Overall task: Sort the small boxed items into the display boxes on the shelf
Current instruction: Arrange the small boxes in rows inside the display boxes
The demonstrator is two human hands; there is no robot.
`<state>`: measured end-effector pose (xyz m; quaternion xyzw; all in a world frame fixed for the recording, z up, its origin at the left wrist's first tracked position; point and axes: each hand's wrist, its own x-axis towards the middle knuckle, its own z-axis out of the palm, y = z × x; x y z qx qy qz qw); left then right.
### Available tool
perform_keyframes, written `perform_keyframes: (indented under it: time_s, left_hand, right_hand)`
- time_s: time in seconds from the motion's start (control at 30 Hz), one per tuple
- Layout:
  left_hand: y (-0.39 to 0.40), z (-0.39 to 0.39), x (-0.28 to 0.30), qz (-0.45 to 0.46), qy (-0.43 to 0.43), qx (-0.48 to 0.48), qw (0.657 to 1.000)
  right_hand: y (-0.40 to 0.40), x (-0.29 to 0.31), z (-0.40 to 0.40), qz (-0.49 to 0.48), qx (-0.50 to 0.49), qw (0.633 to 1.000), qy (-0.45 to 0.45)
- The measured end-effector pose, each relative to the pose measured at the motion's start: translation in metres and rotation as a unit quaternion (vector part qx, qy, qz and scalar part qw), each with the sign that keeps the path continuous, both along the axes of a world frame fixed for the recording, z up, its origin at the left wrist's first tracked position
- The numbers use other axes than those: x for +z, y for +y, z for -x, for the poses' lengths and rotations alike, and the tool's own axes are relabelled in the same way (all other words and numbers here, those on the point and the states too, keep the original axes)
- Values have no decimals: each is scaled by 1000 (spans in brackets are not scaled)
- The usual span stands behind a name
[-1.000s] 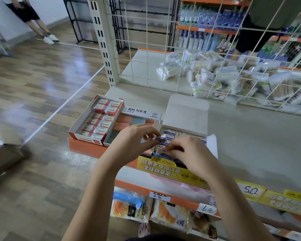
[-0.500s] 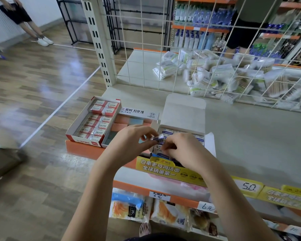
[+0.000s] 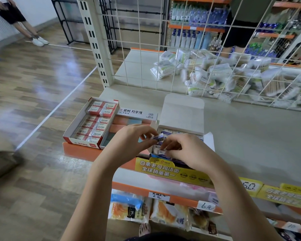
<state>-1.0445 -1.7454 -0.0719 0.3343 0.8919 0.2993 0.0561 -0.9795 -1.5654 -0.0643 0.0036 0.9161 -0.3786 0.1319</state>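
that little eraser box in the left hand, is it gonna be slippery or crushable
Probably light: the left hand pinches the small boxed eraser by fingertips alone. It looks glossy, so perhaps a bit slippery. Its flat sides suggest it won't roll.

The left grip [image 3: 134, 138] pinches a small blue-and-white boxed eraser [image 3: 158, 137] above the near-left corner of an open white display box [image 3: 182, 112]. Just right of it, the right grip [image 3: 189, 152] curls its fingers down into that box's front row. Left of the left grip stand a display box of coloured blocks [image 3: 137, 117] and a red-and-white display box [image 3: 94, 120], all on the shelf [image 3: 250, 136].
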Motion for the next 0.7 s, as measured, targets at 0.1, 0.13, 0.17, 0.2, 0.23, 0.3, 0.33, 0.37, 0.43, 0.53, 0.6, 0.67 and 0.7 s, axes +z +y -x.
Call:
perform_keyframes:
  time_s: [0.1,0.13,0.17,0.2,0.23,0.3,0.33,0.37,0.43,0.53,0.6,0.67,0.7]
  left_hand:
    - [0,2,0,2,-4,4,1000]
    - [1,2,-1,4,-4,4,1000]
    - [1,3,-1,5,-4,3,1000]
    - [1,3,-1,5,-3,3,1000]
    - [1,3,-2,5,-2,4,1000]
    - [1,3,-2,3,1,7,1000]
    - [1,4,-2,3,1,7,1000]
    - [1,4,-2,4,1,7,1000]
    - [2,3,-1,8,-1,6,1000]
    - [2,3,-1,8,-2,4,1000]
    - [2,2,0,5,-5,3,1000]
    - [2,2,0,5,-9,3,1000]
    - [2,3,0,5,-10,3,1000]
  right_hand:
    - [5,4,-1,23,-13,1000,0]
    - [6,5,-2,28,-15,999,-1]
    - [7,5,-2,33,-16,999,-2]
    - [8,5,-3,40,-18,999,-5]
    - [8,5,-3,51,-19,998,-10]
    - [7,4,-5,65,-22,998,-17]
    - [7,3,-6,63,-23,998,-19]
    - [6,3,-6,58,-25,998,-20]
    - [6,3,-6,41,-22,999,-18]
    - [3,3,-6,-1,-9,1000,0]
    - [2,2,-8,-26,-8,999,27]
    - [3,2,-9,-41,-18,998,49]
    - [4,2,-9,-47,-21,997,53]
